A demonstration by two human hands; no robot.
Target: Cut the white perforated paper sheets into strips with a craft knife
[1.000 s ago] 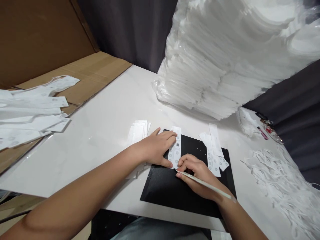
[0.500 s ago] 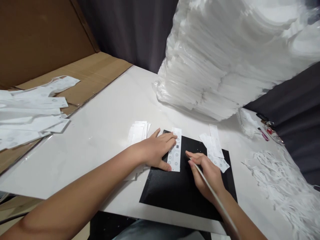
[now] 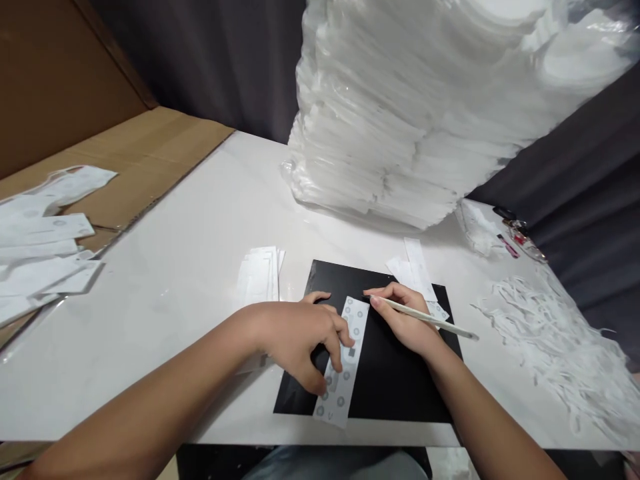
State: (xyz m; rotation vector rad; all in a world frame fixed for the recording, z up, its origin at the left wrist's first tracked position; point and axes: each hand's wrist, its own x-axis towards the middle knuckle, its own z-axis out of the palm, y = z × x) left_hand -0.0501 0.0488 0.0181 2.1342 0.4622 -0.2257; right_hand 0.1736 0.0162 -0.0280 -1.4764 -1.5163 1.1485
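Pressing down with my left hand (image 3: 300,340), grip apart and fingertips only, I pin 1 white paper strip (image 3: 337,400), printed with grey rings, slantwise on the matte black mat (image 3: 395,387); its near end overhangs onto the glossy table (image 3: 190,267). My right hand (image 3: 407,323) has its grip clamped on a thin white stick (image 3: 435,320), tip by the strip's far end. I judge the work barely dented: 1 small stack of strips (image 3: 260,273) lies left of the mat, while the huge bagged pile (image 3: 400,120) of layered white sheets looms behind. Tangled, stringy trimmings (image 3: 540,320) lie right.
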